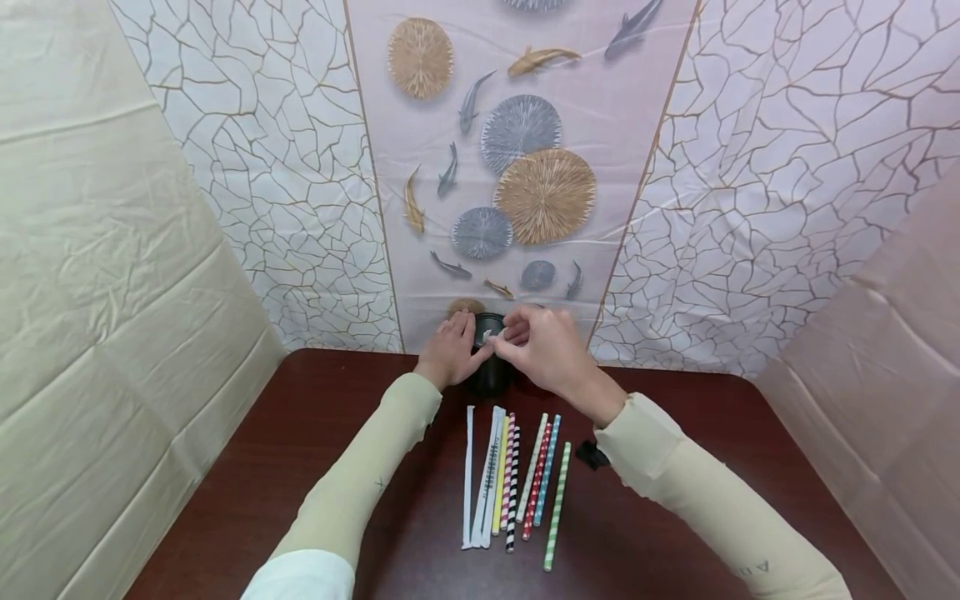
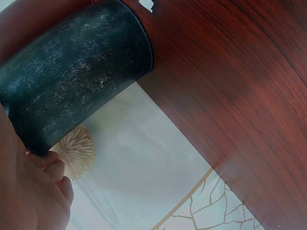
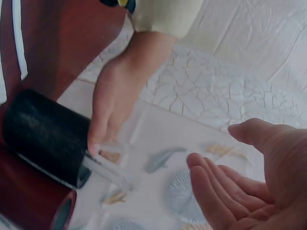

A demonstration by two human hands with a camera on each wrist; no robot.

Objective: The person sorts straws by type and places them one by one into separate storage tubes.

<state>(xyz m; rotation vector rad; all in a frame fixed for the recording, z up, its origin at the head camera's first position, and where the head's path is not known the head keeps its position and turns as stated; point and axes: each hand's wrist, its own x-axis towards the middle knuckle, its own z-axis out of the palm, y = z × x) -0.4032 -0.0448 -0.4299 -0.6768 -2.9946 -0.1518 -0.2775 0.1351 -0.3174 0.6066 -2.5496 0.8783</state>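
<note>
A black cylindrical holder (image 1: 491, 379) stands upright at the back of the table. My left hand (image 1: 450, 348) grips it at the rim; in the left wrist view its fingertips (image 2: 55, 167) bend against the rim. White straw-like sticks (image 3: 108, 170), blurred, poke out of the mouth of the black holder in the right wrist view. Over that mouth is my right hand (image 1: 551, 346). Seen from its own wrist, the right hand (image 3: 249, 172) has thumb and fingers apart, with nothing between them.
Several patterned paper straws (image 1: 513, 487) lie side by side in front of the holder, with white paper-wrapped straws (image 1: 487, 483) at their left. A green striped straw (image 1: 557, 508) lies rightmost. Against the black holder is a dark red cylinder (image 3: 38, 191). Patterned cloth (image 1: 487, 275) hangs behind.
</note>
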